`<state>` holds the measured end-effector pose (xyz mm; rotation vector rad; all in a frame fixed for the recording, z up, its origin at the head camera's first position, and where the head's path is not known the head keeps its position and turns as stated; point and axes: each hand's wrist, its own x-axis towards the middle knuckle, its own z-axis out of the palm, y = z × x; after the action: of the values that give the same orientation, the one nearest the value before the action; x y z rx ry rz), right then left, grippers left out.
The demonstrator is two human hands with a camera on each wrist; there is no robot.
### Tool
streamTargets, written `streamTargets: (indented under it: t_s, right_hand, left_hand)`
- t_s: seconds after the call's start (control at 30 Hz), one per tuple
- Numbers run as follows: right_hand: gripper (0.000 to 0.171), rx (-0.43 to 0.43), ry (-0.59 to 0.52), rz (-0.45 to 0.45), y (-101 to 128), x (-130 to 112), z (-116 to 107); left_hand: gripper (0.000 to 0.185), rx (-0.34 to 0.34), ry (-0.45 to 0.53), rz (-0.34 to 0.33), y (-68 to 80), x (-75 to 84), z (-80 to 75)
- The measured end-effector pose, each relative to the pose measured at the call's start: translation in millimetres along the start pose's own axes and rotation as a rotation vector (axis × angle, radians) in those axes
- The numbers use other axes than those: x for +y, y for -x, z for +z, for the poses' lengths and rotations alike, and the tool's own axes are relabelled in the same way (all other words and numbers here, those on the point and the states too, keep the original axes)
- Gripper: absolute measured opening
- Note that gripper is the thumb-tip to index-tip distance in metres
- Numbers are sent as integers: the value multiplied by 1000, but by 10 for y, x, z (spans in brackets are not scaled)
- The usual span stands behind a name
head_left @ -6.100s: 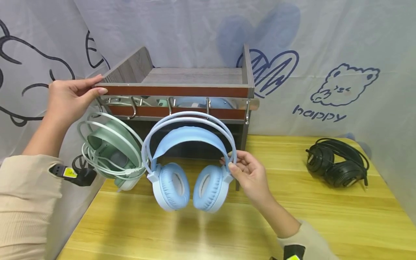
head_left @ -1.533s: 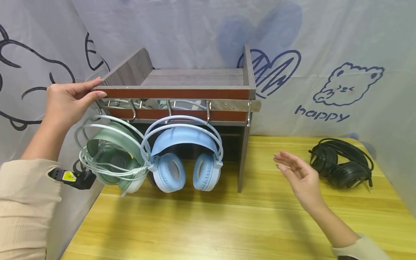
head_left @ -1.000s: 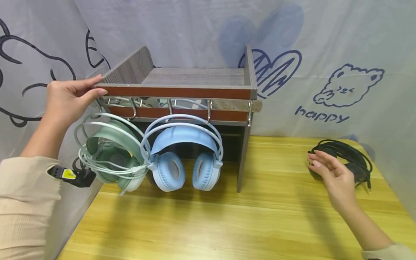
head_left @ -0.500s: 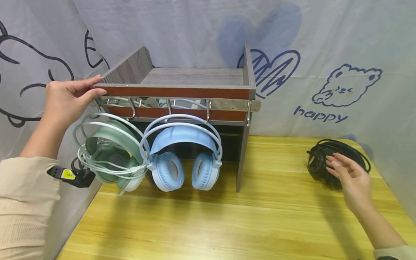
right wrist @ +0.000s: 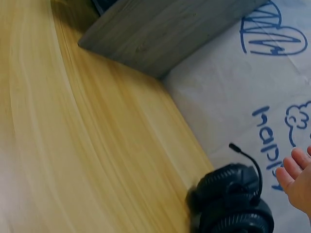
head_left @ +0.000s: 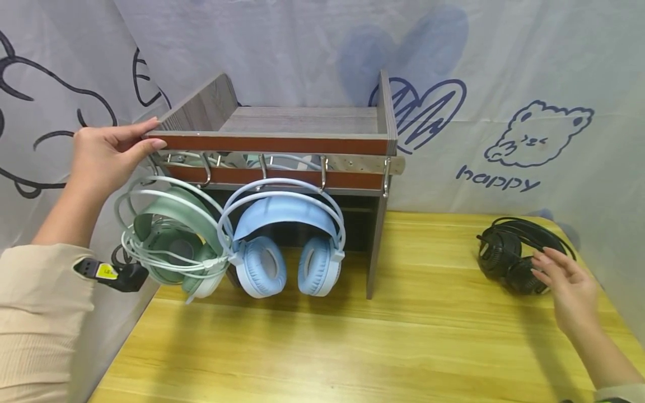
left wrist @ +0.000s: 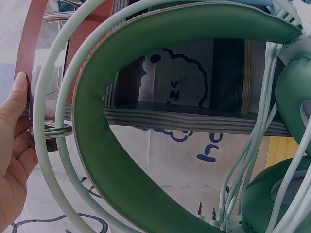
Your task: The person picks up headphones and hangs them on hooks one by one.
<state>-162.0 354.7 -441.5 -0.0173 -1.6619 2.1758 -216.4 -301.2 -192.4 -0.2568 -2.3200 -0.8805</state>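
The black corded over-ear headset (head_left: 521, 256) lies on the yellow wooden tabletop (head_left: 353, 347), near its far right corner, close to the white printed backdrop cloth (head_left: 504, 112). The right hand (head_left: 571, 288) is at the headset's right side, fingers (head_left: 546, 260) extended and loosely spread, their tips over the nearer ear cup. Whether they touch it cannot be told. In the right wrist view the fingertips (right wrist: 296, 167) stand just to the right of the headset (right wrist: 233, 199), and its microphone boom points up.

The left hand (head_left: 103, 154) grips the front left corner of the grey and red-brown wooden rack (head_left: 282, 140), thumb along the front edge and fingers curled round the side panel. In the left wrist view the hand (left wrist: 14, 155) rests against the red-brown rail.

Two headsets hang from the metal hooks (head_left: 322, 170) under the rack: a mint-green headset wrapped in its cable (head_left: 173, 240) at the left and a light-blue headset (head_left: 282, 240) just beside it, well apart from the black one.
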Motion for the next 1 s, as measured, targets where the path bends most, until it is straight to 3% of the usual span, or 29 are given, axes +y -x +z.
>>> streamTargets:
  t_s: [0.23,0.3,0.4,0.6,0.8,1.0]
  right_hand:
    - [25,72,-55,53,-8,-22,-132]
    - [27,95,-7,79,-52,39,-243]
    - [36,121,53,47,-206,360,-605]
    - [51,292,225,102,-483,885,-1235]
    - [49,433,467,192,-572,929,-1398]
    - [43,509,534,177,-625,912,-1483]
  left_hand:
    - [37,5,-14,17,1,-5,6]
    - [37,2,-27,7,7,-5,3]
    - [38,-4,-54,-17,18,-1,-2]
    - [37,-11,-52,-19,16,14,11]
    - [37,-18,-15,-18,2,16,22]
    - [37,-16,-7,-34,22,9,6]
